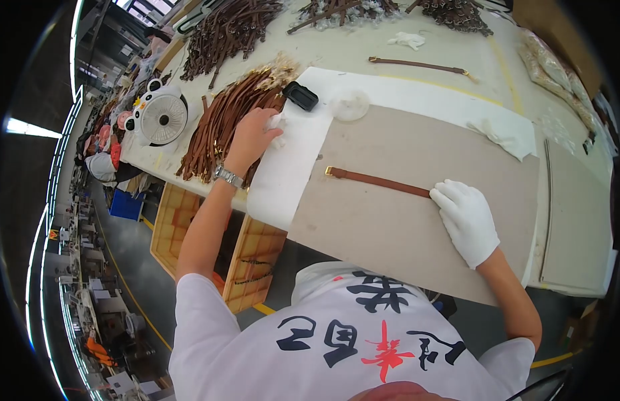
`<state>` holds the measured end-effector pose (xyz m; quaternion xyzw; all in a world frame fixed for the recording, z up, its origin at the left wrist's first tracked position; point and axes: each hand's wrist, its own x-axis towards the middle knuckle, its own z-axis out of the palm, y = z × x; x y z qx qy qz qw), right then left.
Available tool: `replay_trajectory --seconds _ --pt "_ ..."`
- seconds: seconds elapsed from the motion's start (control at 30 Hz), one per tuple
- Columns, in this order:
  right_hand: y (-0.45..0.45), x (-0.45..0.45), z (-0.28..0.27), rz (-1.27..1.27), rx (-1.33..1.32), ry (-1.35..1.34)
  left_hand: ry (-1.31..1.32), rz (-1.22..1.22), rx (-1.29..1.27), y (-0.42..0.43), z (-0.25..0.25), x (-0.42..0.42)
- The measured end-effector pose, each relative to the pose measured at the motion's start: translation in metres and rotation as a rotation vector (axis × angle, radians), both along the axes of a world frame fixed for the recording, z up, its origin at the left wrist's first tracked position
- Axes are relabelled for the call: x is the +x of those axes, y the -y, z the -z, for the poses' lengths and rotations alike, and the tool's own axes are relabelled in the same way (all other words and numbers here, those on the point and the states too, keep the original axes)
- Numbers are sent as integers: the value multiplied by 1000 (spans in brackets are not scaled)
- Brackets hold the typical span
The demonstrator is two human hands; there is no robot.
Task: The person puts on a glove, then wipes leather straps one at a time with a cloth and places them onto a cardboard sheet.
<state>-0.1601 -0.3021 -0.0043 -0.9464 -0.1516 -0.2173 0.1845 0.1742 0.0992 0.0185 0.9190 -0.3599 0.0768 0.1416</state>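
Note:
A brown leather strap (380,182) with a gold buckle lies across the grey-brown board (383,140). My right hand (465,222), in a white glove, has its fingers closed over the strap's right end, hiding that end. My bare left hand (253,140), a metal watch on its wrist, is at the left edge of the white sheet (283,180). Its thumb and fingers are pinched round a small white wad (277,123), which looks like cloth or tissue. Just beside that hand is a big pile of brown straps (216,130) with gold buckles.
Beyond my left hand are a black case (300,96) and a round translucent lid (350,105). A small fan (163,120) stands left of the pile. Another strap (417,65), white gloves (500,137) and darker strap heaps (230,30) lie farther back. Wooden crates (253,260) are below.

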Motion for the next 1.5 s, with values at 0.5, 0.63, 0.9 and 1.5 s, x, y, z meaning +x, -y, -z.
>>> replay_trajectory --seconds 0.5,0.63,0.9,1.5 --pt "-13 38 -47 81 83 -156 -1402 41 -1269 41 23 -31" --pt "-19 131 -38 26 181 -270 -993 10 -831 44 12 -7" --pt "-42 267 15 -77 141 -263 -347 6 -417 100 -4 25" --pt "-57 268 19 28 262 -253 -109 138 -106 146 19 34"
